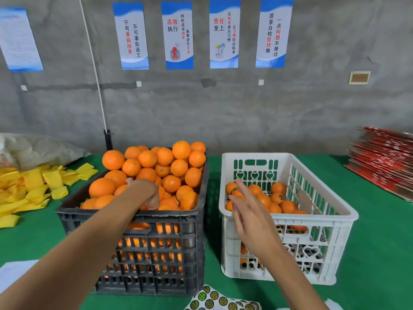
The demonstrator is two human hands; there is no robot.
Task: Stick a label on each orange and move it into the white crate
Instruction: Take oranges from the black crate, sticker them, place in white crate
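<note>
Two crates side by side: heaped oranges (154,166) in black crate (138,253), labelled few in white crate (288,222). Left hand (148,193) dug into heap, grip hidden; right hand (250,211) flat-fingered, empty. Risk: heap rolling off.

Two crates on green table — black crate (134,222) at 9 o'clock, white crate (288,222) at 3. Oranges in black heaped, too many to count; white holds about a dozen visible. Five wall posters (177,34) at 12. Two hands — left hand (147,193), right hand (252,218).
</note>
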